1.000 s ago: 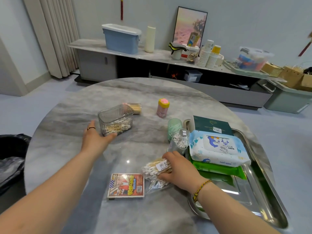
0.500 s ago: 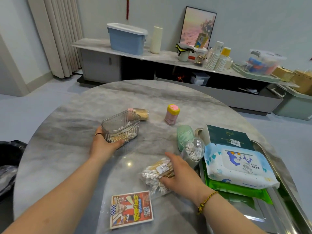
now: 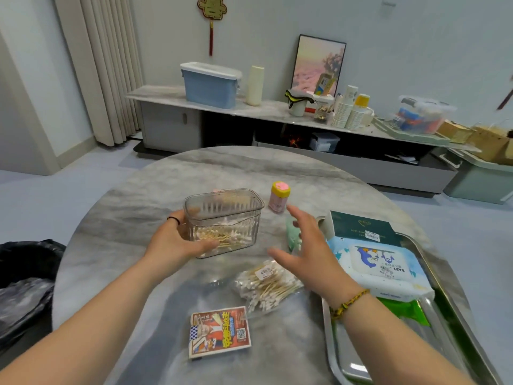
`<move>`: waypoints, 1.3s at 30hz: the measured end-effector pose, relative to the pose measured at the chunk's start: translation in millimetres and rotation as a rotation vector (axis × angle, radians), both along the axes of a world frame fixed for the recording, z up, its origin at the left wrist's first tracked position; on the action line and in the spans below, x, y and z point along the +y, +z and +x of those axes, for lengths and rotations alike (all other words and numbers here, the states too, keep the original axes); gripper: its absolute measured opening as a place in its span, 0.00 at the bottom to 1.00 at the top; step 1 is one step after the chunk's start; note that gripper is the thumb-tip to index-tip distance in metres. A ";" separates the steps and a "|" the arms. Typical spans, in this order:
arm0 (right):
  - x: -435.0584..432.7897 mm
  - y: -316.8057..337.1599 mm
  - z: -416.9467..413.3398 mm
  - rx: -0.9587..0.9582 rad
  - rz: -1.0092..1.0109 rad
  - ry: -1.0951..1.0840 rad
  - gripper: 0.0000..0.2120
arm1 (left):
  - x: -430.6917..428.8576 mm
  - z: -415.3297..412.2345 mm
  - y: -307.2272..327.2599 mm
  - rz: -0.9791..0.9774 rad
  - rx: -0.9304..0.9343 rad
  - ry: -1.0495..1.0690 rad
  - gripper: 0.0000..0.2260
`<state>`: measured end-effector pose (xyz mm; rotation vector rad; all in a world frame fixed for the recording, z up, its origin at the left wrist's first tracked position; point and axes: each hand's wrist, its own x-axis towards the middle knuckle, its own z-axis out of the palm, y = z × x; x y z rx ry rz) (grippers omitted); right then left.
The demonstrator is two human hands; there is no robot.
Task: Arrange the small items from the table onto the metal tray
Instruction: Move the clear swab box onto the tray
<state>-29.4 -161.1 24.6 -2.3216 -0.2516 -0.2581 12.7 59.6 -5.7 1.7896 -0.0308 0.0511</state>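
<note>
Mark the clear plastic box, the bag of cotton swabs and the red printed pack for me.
clear plastic box [image 3: 230,218], head view, on its front wall.
bag of cotton swabs [image 3: 266,286], head view, middle of the bundle.
red printed pack [image 3: 219,332], head view, printed top face.

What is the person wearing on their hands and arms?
No sleeves or gloves are in view. The left hand has a thin dark ring on one finger. The right hand has a braided yellow and dark bracelet at the wrist.
</note>
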 end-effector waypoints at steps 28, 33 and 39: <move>-176.9 57.2 -114.8 0.127 0.155 -0.192 0.26 | -179.5 -90.8 1.4 0.151 -0.047 -0.261 0.21; -225.3 48.1 -112.5 0.052 0.343 -0.421 0.29 | -202.9 -99.6 -26.9 0.345 -0.094 -0.255 0.20; -257.4 10.2 -85.1 0.066 0.338 -0.816 0.29 | -220.2 -97.3 -47.9 0.479 -0.040 -0.254 0.30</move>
